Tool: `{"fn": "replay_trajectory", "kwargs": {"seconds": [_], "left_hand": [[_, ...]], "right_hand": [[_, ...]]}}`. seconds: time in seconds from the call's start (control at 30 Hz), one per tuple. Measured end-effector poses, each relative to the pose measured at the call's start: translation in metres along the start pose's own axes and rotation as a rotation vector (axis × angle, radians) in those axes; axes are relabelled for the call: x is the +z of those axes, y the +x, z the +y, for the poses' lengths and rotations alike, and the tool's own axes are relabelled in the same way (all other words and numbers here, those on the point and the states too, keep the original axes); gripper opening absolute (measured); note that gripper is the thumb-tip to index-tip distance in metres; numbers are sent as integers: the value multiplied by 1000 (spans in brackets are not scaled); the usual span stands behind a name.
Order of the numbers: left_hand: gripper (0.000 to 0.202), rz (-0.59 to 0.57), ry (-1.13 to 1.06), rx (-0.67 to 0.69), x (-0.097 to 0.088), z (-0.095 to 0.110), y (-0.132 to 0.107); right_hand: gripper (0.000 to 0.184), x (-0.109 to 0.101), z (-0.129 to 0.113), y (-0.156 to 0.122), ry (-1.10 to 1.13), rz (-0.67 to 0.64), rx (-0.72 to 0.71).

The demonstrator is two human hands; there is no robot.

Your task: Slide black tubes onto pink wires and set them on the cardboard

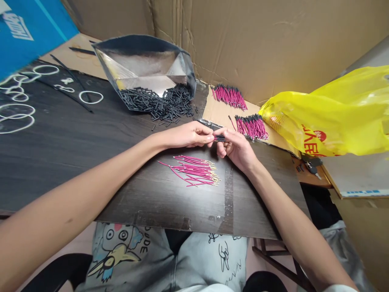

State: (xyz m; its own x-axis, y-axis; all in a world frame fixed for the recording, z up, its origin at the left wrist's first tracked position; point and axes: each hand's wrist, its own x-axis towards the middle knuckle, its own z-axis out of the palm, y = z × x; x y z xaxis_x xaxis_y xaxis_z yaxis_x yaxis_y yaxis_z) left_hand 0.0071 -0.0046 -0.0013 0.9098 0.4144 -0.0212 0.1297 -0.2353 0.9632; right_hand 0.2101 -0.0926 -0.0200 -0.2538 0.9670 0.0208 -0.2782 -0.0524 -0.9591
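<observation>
My left hand (194, 134) and my right hand (237, 145) meet above the table, their fingertips almost touching. Between them is a small bunch of pink wires with black sleeves (219, 138), mostly covered by fingers. My left thumb and forefinger pinch its pink end, while my right fingers close around the black part. Below the hands lies a loose row of pink wires (194, 170) with bare, gold-coloured ends to the right. Behind them, short black tubes (158, 103) spill from an open silvery bag (142, 61). A metal tool (209, 123), partly hidden, lies just behind my fingers.
Two piles of black-ended pink wires (229, 97) lie on cardboard (217, 111) at the back right. Beside them is a yellow plastic bag (334, 113). White rubber bands (91, 97) and long black tubes lie at left. Keys (313, 168) sit at right. Cardboard walls the back.
</observation>
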Motion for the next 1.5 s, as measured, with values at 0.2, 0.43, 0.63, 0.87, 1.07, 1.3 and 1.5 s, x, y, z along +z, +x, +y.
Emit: {"fn": "replay_trajectory", "kwargs": {"seconds": [0.2, 0.43, 0.63, 0.87, 1.07, 1.3, 1.5], "left_hand": [[29, 1, 30, -10, 1, 3, -1], [28, 13, 5, 6, 0, 2, 1], [27, 11, -14, 14, 0, 3, 0], [27, 21, -46, 22, 2, 4, 0], [27, 27, -92, 8, 5, 7, 0], [28, 30, -136, 13, 4, 3, 1], [28, 33, -119, 12, 4, 2, 1]], "right_hand": [[32, 3, 2, 2, -26, 69, 5], [30, 4, -3, 0, 88, 34, 17], [29, 3, -4, -1, 65, 41, 23], [34, 2, -3, -1, 84, 44, 10], [32, 1, -4, -1, 72, 24, 41], [35, 1, -3, -2, 69, 43, 44], [40, -1, 2, 0, 43, 43, 26]]}}
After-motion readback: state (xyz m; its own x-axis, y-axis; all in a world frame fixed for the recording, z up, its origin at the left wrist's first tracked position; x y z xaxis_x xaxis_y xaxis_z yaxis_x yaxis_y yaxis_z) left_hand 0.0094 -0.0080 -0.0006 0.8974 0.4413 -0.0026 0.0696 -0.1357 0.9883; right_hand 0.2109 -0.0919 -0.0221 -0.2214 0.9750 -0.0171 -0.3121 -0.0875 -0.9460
